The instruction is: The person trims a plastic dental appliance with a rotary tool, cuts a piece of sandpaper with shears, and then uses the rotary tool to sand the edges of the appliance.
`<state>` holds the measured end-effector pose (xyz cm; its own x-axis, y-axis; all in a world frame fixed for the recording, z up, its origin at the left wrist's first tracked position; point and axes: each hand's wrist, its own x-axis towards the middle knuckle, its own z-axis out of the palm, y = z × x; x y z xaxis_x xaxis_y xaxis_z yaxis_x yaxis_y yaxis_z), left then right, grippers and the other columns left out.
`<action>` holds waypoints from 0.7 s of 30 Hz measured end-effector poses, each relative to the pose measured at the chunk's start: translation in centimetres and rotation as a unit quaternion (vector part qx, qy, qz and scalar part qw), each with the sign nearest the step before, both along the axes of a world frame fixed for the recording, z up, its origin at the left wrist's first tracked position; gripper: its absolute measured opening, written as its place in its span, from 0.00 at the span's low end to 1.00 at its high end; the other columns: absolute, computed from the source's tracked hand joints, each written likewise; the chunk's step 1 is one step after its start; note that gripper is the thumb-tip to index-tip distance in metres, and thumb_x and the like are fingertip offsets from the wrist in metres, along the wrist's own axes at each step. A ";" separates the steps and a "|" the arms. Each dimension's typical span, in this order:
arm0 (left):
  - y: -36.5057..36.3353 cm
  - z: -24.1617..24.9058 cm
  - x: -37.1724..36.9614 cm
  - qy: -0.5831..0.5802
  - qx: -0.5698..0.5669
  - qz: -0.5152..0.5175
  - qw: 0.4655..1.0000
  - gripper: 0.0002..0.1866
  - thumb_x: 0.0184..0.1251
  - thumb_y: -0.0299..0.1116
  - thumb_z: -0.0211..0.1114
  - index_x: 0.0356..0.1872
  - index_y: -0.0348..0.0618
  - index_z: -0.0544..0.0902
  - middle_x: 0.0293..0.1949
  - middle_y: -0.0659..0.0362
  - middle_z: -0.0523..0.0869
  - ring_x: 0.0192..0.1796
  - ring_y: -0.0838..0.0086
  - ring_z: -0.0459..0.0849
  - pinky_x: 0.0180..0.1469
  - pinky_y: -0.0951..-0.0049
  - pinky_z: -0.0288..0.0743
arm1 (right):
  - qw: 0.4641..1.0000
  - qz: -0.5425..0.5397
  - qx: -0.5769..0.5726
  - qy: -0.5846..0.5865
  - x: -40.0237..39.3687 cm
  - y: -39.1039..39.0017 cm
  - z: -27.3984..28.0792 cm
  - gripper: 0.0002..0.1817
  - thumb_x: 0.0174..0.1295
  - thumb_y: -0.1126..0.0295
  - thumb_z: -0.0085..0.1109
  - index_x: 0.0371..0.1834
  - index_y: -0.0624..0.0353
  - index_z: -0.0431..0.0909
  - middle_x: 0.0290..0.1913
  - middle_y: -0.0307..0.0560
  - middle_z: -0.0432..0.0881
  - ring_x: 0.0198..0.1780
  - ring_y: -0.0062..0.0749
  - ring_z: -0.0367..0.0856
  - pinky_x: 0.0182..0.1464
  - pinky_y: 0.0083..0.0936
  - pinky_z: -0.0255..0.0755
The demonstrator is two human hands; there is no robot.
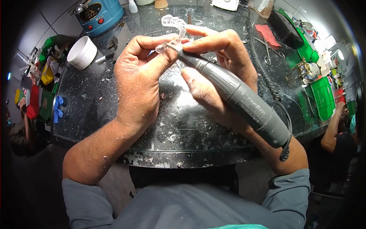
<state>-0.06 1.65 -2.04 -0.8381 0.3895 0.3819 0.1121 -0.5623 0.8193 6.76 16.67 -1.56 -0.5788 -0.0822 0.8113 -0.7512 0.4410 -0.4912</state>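
View from my head, looking down over the worktop [114, 114], a dark, speckled slab littered with pale chips and dust. My left hand [139, 76] is closed around a clear plastic dental tray [173, 28], pinching its lower end between thumb and fingers so that the curved arch rises above my knuckles, held in the air over the middle of the worktop. My right hand [217, 72] is closed in a pen-like grip on a grey rotary handpiece [236, 95]; its slim nose meets the lower edge of the tray just beside my left thumb, and its thick body slopes down and to the right across my right wrist. A black coiled cord [267, 82] leaves the rear of the handpiece and runs up across the worktop behind my right hand. Both forearms are flecked with white dust, and my grey sleeves are pushed up near the elbows.

Well apart from my hands, at the upper left, stands a white cup [82, 52], with a blue machine [100, 15] behind it near the far edge. A black marker [103, 58] lies just beside the cup. A red paper scrap [267, 34] lies at the upper right, near green trays [322, 97] at the right rim. Another person's arm [332, 128] shows at the right edge.
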 end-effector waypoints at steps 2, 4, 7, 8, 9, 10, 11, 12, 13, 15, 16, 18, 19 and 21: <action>-0.1 0.2 0.1 0.010 -0.004 -0.005 1.000 0.08 0.65 0.19 0.66 0.43 0.34 0.79 0.44 0.52 0.86 0.48 0.74 0.86 0.54 0.75 0.80 | 0.999 0.020 -0.043 -0.013 0.1 -0.1 0.1 0.17 0.58 0.77 0.62 0.51 0.64 0.73 0.50 0.50 0.75 0.67 0.42 0.70 0.71 0.41 0.60; -0.1 0.3 0.1 0.019 -0.008 -0.011 1.000 0.08 0.65 0.19 0.66 0.43 0.34 0.79 0.44 0.51 0.87 0.48 0.74 0.86 0.54 0.75 0.79 | 0.998 0.006 -0.048 -0.039 0.3 0.0 0.2 0.17 0.58 0.77 0.61 0.51 0.64 0.73 0.50 0.51 0.75 0.68 0.41 0.70 0.71 0.41 0.60; -0.2 0.2 0.1 0.030 -0.021 0.008 0.999 0.07 0.65 0.19 0.66 0.42 0.34 0.80 0.44 0.51 0.87 0.49 0.73 0.86 0.55 0.74 0.79 | 0.999 0.008 -0.014 -0.029 0.4 0.3 0.4 0.17 0.58 0.77 0.62 0.51 0.64 0.73 0.51 0.51 0.75 0.67 0.41 0.69 0.71 0.39 0.60; -0.1 0.2 0.1 0.039 -0.024 0.012 0.999 0.06 0.65 0.20 0.66 0.41 0.34 0.80 0.44 0.50 0.87 0.49 0.73 0.86 0.56 0.74 0.79 | 0.999 0.015 -0.029 -0.035 0.5 0.3 0.4 0.17 0.58 0.76 0.62 0.51 0.64 0.73 0.52 0.51 0.75 0.67 0.40 0.69 0.71 0.39 0.59; -0.1 0.2 0.2 0.048 -0.027 0.016 0.998 0.06 0.65 0.20 0.67 0.41 0.34 0.80 0.44 0.50 0.87 0.48 0.73 0.86 0.56 0.74 0.79 | 0.999 0.015 -0.029 -0.035 0.4 0.3 0.4 0.17 0.58 0.76 0.62 0.51 0.64 0.73 0.52 0.51 0.75 0.67 0.40 0.69 0.71 0.39 0.59; -0.1 0.1 0.1 0.047 -0.027 0.016 0.998 0.06 0.65 0.20 0.67 0.41 0.34 0.80 0.44 0.50 0.87 0.48 0.73 0.86 0.56 0.74 0.79 | 0.999 0.010 -0.020 -0.033 0.4 0.4 0.3 0.17 0.58 0.77 0.62 0.51 0.64 0.73 0.52 0.52 0.75 0.67 0.40 0.69 0.70 0.39 0.60; -0.1 0.0 0.0 0.046 -0.019 0.015 0.999 0.06 0.64 0.20 0.67 0.41 0.34 0.80 0.44 0.50 0.88 0.48 0.73 0.86 0.56 0.74 0.79 | 0.999 0.005 -0.011 -0.030 0.3 0.5 0.3 0.17 0.58 0.77 0.62 0.51 0.64 0.73 0.52 0.52 0.75 0.67 0.40 0.69 0.70 0.38 0.60; 0.0 -0.1 -0.1 0.046 -0.011 0.014 0.999 0.06 0.64 0.20 0.67 0.41 0.34 0.81 0.43 0.50 0.88 0.48 0.73 0.87 0.56 0.74 0.79 | 1.000 -0.001 -0.001 -0.027 0.3 0.6 0.3 0.17 0.58 0.77 0.62 0.51 0.64 0.73 0.52 0.53 0.75 0.67 0.39 0.69 0.70 0.38 0.60; 0.0 0.0 -0.1 0.047 -0.011 0.013 0.999 0.06 0.64 0.20 0.67 0.41 0.34 0.81 0.43 0.50 0.88 0.48 0.73 0.87 0.56 0.74 0.79 | 0.999 -0.003 0.039 -0.021 0.3 0.6 0.4 0.18 0.58 0.77 0.61 0.51 0.65 0.71 0.53 0.54 0.75 0.66 0.40 0.70 0.70 0.38 0.61; 0.0 0.1 0.0 0.043 -0.013 0.018 0.999 0.07 0.64 0.19 0.67 0.41 0.34 0.81 0.42 0.50 0.88 0.48 0.73 0.87 0.56 0.74 0.79 | 1.000 0.007 -0.007 -0.023 0.3 0.6 0.4 0.18 0.58 0.77 0.62 0.52 0.65 0.71 0.53 0.53 0.75 0.66 0.41 0.71 0.69 0.38 0.62; 0.0 0.2 0.1 0.043 -0.013 0.018 0.999 0.07 0.64 0.19 0.67 0.41 0.34 0.81 0.42 0.50 0.88 0.48 0.73 0.87 0.56 0.74 0.79 | 0.998 0.019 -0.052 -0.025 0.3 0.5 0.4 0.18 0.58 0.77 0.62 0.52 0.65 0.71 0.53 0.53 0.75 0.66 0.42 0.71 0.69 0.38 0.62; 0.1 0.4 0.2 0.052 -0.044 0.027 0.997 0.07 0.64 0.20 0.67 0.41 0.33 0.81 0.42 0.51 0.88 0.47 0.73 0.87 0.56 0.74 0.79 | 0.998 0.004 -0.058 -0.035 0.3 0.7 0.4 0.18 0.59 0.78 0.61 0.52 0.65 0.71 0.52 0.52 0.76 0.66 0.42 0.71 0.68 0.38 0.64; 0.0 0.4 0.2 0.053 -0.043 0.027 0.997 0.07 0.64 0.20 0.67 0.41 0.33 0.81 0.42 0.51 0.88 0.47 0.73 0.87 0.56 0.74 0.79 | 1.000 0.013 -0.019 -0.016 0.1 0.9 0.3 0.18 0.59 0.78 0.60 0.52 0.65 0.70 0.53 0.54 0.76 0.66 0.42 0.71 0.68 0.38 0.64; -0.3 0.4 0.1 0.042 -0.056 0.028 0.997 0.07 0.64 0.20 0.67 0.41 0.33 0.81 0.41 0.51 0.88 0.46 0.73 0.87 0.56 0.75 0.79 | 0.999 0.021 0.034 0.004 0.0 1.2 0.3 0.18 0.59 0.79 0.58 0.53 0.65 0.69 0.55 0.59 0.76 0.66 0.41 0.72 0.68 0.37 0.64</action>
<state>0.08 1.39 -1.66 -0.8260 0.3878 0.4091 0.2119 -0.4589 0.8629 6.80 17.86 -1.29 -0.5678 -0.1620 0.8071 -0.7732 0.4414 -0.4553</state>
